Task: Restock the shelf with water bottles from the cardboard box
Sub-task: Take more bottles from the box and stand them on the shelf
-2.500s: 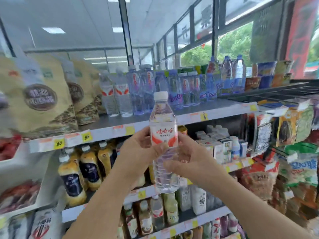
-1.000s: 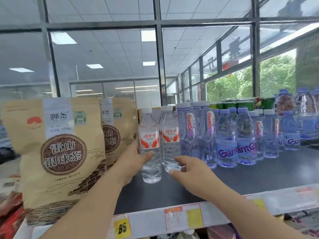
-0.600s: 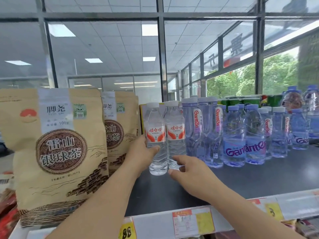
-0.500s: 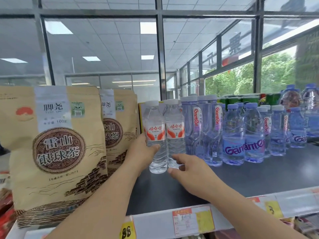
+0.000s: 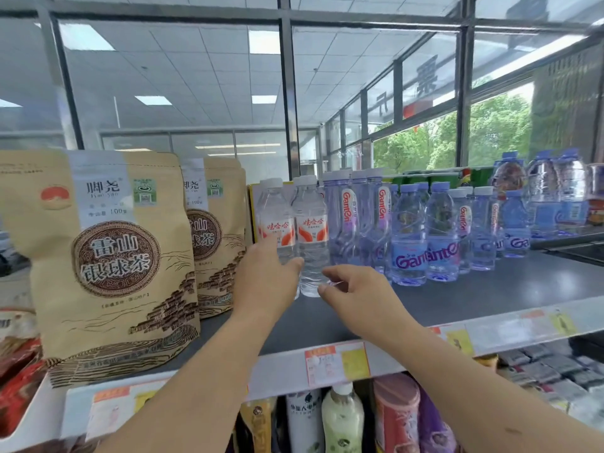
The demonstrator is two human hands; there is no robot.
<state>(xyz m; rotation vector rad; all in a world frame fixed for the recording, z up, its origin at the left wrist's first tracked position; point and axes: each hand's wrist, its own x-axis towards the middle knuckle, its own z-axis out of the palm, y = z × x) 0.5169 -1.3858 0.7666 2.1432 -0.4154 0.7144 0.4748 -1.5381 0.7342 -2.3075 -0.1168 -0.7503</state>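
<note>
Easing back, my left fingers [image 5: 266,249] release the water bottle [image 5: 275,223], squared against its twin [image 5: 312,228] on the shelf [image 5: 490,289]; right fingers [image 5: 340,273] loose.

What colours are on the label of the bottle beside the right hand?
Red and white label; head view.

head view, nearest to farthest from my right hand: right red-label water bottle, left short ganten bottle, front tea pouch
1. Red-label water bottle, just ahead of the right hand.
2. Left short Ganten bottle, to the right, farther back.
3. Front tea pouch, far left.
</note>
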